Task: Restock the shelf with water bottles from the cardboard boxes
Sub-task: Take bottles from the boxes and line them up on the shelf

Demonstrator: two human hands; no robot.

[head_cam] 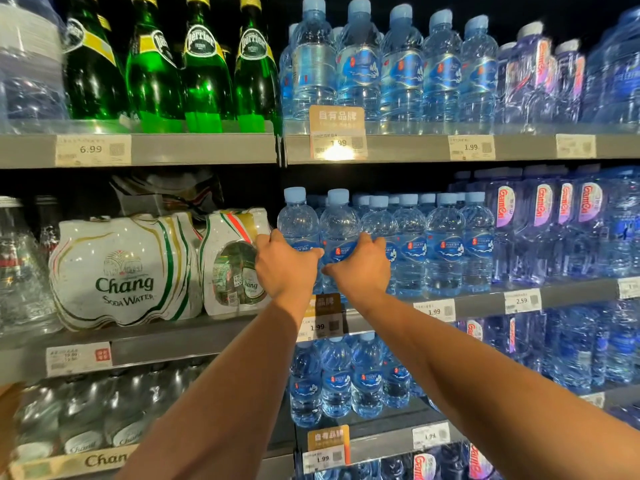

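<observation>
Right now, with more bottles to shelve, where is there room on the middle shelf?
Only the dark headroom above the blue caps, under the upper shelf rail, is open. The row is packed from the Chang soda water pack to the Ganten bottles.

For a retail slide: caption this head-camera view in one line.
Left hand grips the leftmost water bottle, right hand its neighbour, on the middle shelf beside Chang packs.
</observation>
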